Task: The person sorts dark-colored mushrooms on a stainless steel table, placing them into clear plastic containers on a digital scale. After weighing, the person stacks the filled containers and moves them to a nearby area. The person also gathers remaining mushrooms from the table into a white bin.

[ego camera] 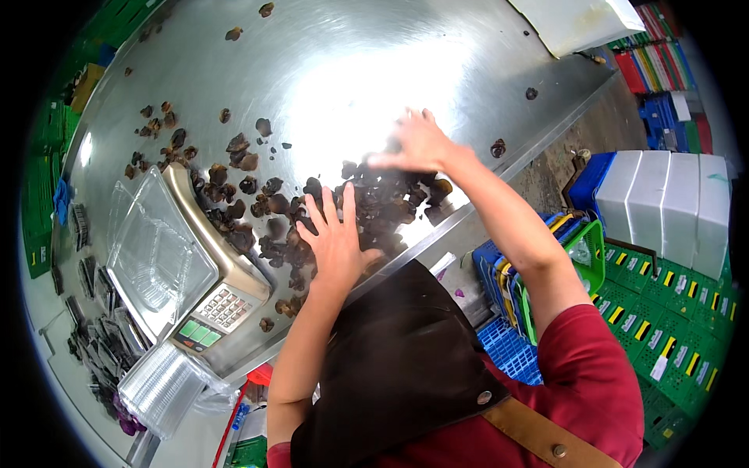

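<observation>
Dark brown pieces of wood ear fungus (383,205) are heaped near the front edge of a stainless steel table (257,70). My left hand (338,245) is spread over the heap's left side, palm down, fingers apart. At the heap's far right side is my right hand (422,143), slightly blurred, with thumb and fingers apart. Neither hand appears to grip anything; what lies under the palms is hidden. More fungus pieces (219,184) trail leftward to a digital weighing scale (225,310). On its pan rests a clear plastic clamshell container (158,269).
A stack of clear plastic containers (161,383) stands at the table's front left. At the far right sits a white box (576,23). Blue and green baskets (588,251), green crates (638,316) and white foam boxes (667,205) are beyond the table's right edge.
</observation>
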`<state>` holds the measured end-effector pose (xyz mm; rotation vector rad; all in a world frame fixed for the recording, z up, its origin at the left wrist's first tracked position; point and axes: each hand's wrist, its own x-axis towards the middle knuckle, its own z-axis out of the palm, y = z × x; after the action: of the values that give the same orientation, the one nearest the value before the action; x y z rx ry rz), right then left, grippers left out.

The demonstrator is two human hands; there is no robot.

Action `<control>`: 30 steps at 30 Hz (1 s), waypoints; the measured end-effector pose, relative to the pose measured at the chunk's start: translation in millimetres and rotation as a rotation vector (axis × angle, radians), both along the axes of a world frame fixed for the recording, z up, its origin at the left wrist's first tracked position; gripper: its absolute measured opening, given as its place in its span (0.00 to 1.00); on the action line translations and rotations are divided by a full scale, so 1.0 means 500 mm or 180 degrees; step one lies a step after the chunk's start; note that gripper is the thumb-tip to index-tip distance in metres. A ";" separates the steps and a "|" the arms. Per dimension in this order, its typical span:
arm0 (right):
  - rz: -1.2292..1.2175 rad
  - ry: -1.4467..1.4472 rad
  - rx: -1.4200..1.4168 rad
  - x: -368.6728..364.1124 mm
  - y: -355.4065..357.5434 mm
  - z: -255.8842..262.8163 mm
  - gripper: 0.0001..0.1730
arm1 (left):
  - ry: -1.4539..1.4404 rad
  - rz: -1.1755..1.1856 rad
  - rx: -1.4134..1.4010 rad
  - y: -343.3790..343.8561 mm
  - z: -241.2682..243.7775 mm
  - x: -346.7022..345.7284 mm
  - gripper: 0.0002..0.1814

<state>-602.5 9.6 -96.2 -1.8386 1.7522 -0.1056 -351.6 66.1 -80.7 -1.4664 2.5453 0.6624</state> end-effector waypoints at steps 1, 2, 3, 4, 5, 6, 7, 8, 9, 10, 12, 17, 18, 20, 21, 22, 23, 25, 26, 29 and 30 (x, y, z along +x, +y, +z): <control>0.0192 -0.0147 0.0229 0.010 0.017 0.000 0.47 | -0.0026 -0.0004 0.0106 -0.002 -0.003 -0.004 0.71; 0.0355 -0.0174 0.0124 0.021 0.051 0.009 0.53 | 0.0020 -0.0017 0.0089 0.004 -0.003 -0.005 0.69; 0.0521 -0.0139 0.0159 0.026 0.086 0.005 0.58 | 0.0052 -0.0050 0.0082 0.012 -0.004 -0.003 0.69; 0.0592 -0.0111 -0.0012 0.038 0.122 0.017 0.59 | 0.0071 -0.0061 0.0073 0.022 -0.008 0.002 0.68; 0.0669 -0.0088 -0.0190 0.050 0.152 0.031 0.60 | 0.0085 -0.0067 0.0057 0.033 -0.010 0.007 0.68; 0.0607 -0.0038 -0.0198 0.058 0.173 0.036 0.61 | 0.0051 -0.0087 0.0008 0.041 -0.011 0.008 0.67; 0.0537 0.0012 -0.0205 0.064 0.191 0.039 0.62 | 0.0115 -0.0029 0.0041 0.044 -0.010 0.010 0.67; 0.0468 0.0060 -0.0211 0.066 0.199 0.040 0.64 | 0.0177 0.0030 0.0074 0.045 -0.009 0.014 0.67; 0.0380 0.0075 -0.0254 0.063 0.200 0.042 0.64 | 0.0243 0.0076 0.0108 0.046 -0.007 0.017 0.68; 0.0292 0.0089 -0.0296 0.060 0.200 0.046 0.65 | 0.0196 0.0096 0.0070 0.046 -0.002 0.022 0.68; 0.0221 0.0162 -0.0323 0.048 0.199 0.050 0.67 | 0.0077 0.0067 -0.0100 0.051 0.011 0.032 0.67; 0.0141 0.0379 -0.0125 -0.013 0.186 0.059 0.70 | 0.0047 0.0021 -0.0207 0.072 0.015 0.059 0.66; 0.0075 0.0426 -0.0116 -0.025 0.186 0.058 0.70 | 0.0049 0.0059 -0.0154 0.074 0.010 0.058 0.65; -0.0054 0.0353 -0.0204 -0.028 0.190 0.062 0.67 | 0.0052 0.0137 -0.0045 0.078 0.002 0.051 0.63; 0.0021 0.0243 -0.0263 -0.020 0.194 0.067 0.66 | 0.0200 0.0117 -0.0099 0.080 0.000 0.044 0.62; 0.0096 0.0132 -0.0319 -0.005 0.195 0.069 0.65 | 0.0348 0.0098 -0.0153 0.080 -0.002 0.033 0.61; 0.0172 0.0020 -0.0374 0.010 0.192 0.069 0.64 | 0.0496 0.0080 -0.0207 0.078 -0.005 0.021 0.60; 0.0481 0.0091 -0.0496 0.033 0.179 0.043 0.59 | 0.0479 -0.0074 -0.0468 0.062 -0.035 -0.016 0.57; 0.0602 0.0116 -0.0440 0.034 0.159 0.034 0.58 | 0.0394 -0.0088 -0.0531 0.044 -0.047 -0.027 0.54; 0.0405 -0.0079 -0.0356 -0.008 0.074 0.028 0.38 | 0.0607 0.0072 -0.0845 -0.039 -0.076 -0.042 0.44; 0.0353 -0.0092 -0.0385 -0.035 0.049 0.019 0.35 | 0.0665 0.0086 -0.1023 -0.070 -0.077 -0.036 0.39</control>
<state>-619.8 34.3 -86.6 -2.0063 1.6524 -0.1973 -369.8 31.3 -119.0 -1.6032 2.9081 0.4448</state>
